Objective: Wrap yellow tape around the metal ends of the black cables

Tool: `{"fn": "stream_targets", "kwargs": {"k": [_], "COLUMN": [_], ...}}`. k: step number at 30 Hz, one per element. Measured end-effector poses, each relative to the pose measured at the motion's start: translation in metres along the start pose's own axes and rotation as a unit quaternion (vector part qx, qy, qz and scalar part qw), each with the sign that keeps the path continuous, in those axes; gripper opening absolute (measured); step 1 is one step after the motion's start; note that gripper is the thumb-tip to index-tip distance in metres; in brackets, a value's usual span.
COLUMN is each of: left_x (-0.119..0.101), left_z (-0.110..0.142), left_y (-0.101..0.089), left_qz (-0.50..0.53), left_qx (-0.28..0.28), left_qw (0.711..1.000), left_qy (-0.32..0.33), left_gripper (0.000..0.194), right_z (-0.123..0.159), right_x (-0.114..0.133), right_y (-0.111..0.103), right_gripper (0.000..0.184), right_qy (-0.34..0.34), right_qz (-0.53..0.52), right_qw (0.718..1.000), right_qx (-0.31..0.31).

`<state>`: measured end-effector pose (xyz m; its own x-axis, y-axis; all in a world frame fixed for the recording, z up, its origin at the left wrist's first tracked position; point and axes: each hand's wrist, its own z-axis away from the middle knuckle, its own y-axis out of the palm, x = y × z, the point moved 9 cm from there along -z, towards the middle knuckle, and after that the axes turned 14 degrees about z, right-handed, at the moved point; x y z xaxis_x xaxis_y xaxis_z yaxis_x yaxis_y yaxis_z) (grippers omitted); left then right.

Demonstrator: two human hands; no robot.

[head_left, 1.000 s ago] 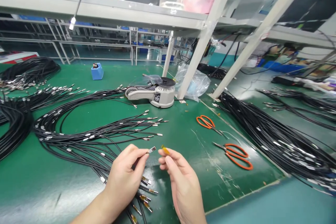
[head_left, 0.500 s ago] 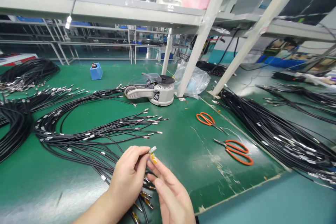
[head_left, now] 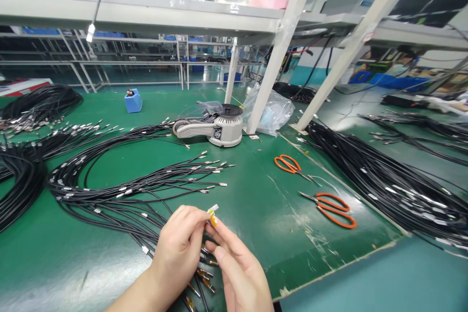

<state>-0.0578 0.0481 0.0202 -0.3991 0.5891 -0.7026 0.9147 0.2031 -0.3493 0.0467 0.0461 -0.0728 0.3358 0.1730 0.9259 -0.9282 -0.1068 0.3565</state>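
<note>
My left hand [head_left: 183, 243] is closed in a pinch, thumb against index finger, on a cable end with a small silver-white connector [head_left: 212, 209] sticking out. A short piece of glossy amber tape [head_left: 214, 220] lies just below the connector, at the index fingertip of my right hand [head_left: 241, 263]. My right hand's fingers are curled in, the thumb close to them, and touch the tape beside my left fingertips. Under both hands, black cables [head_left: 161, 195] spread over the green table; several ends below [head_left: 204, 280] have amber tape round them. The held cable's length is hidden by my hands.
Two orange-handled scissors [head_left: 336, 210] [head_left: 288, 164] lie to the right. Behind stand a grey-white tape dispenser [head_left: 224, 129] and a blue block-shaped holder [head_left: 133, 101]. More cable bundles [head_left: 383, 180] lie right and left. White shelf posts [head_left: 280, 48] rise from the table.
The amber tape sits slightly closer to the connector, and my left fingertips have shifted a little against it. The whole view has moved slightly; the other things stay in place.
</note>
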Motion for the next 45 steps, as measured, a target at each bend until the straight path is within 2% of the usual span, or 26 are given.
{"fn": "stream_targets", "kwargs": {"k": [16, 23, 27, 30, 34, 36, 40, 45], "left_x": [0.001, 0.008, 0.011, 0.008, 0.005, 0.003, 0.001, 0.005], "left_z": [0.003, 0.005, 0.004, 0.003, 0.003, 0.003, 0.004, 0.004], "left_y": [-0.002, 0.000, -0.003, -0.003, -0.003, -0.003, -0.004, -0.006], "left_qz": [0.001, -0.031, -0.080, -0.096, -0.100, -0.105, -0.107, -0.072], "left_qx": [-0.003, 0.004, -0.020, -0.016, -0.016, -0.021, -0.023, -0.022], "left_qw": [1.000, 1.000, 0.997, 0.995, 0.995, 0.994, 0.994, 0.997], "left_qy": [0.010, 0.005, -0.009, -0.007, 0.004, 0.013, 0.029, -0.003], "left_gripper": [0.027, 0.029, 0.019, 0.014, 0.015, 0.015, 0.015, 0.015], "right_z": [-0.001, -0.004, -0.002, 0.001, -0.002, -0.006, -0.016, -0.016], "right_x": [0.009, 0.005, 0.002, 0.003, 0.015, 0.021, 0.028, 0.030], "right_y": [0.002, 0.004, 0.005, 0.004, -0.002, -0.006, 0.000, 0.001], "right_gripper": [0.038, 0.038, 0.042, 0.045, 0.051, 0.045, 0.033, 0.028], "right_qy": [0.016, 0.011, -0.007, 0.006, 0.009, 0.006, -0.014, -0.050], "right_qz": [0.003, 0.007, -0.022, -0.033, 0.019, 0.061, 0.125, 0.169], "right_qw": [1.000, 1.000, 1.000, 0.999, 0.999, 0.996, 0.990, 0.980], "right_qx": [0.003, 0.002, -0.009, -0.013, -0.037, -0.066, -0.070, -0.091]}}
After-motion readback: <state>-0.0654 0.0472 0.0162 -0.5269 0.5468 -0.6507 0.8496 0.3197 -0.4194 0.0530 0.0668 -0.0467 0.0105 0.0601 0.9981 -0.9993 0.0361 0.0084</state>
